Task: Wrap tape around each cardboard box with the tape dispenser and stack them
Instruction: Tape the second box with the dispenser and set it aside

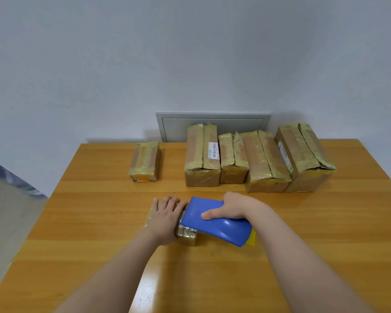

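A small cardboard box (186, 237) wrapped in shiny tape lies near the middle of the wooden table (88, 222). My left hand (165, 216) lies flat on top of it, fingers straight, covering most of it. My right hand (229, 206) grips a blue tape dispenser (215, 224) with a yellow end. The dispenser's front end rests on the box right beside my left fingers. At the back stand several taped boxes: a single one (145, 161) to the left and a row of several (257, 159) to the right.
A grey metal panel (212, 123) is set in the white wall behind the row of boxes. Left of the table, the floor and a large clear water bottle (16, 179) show.
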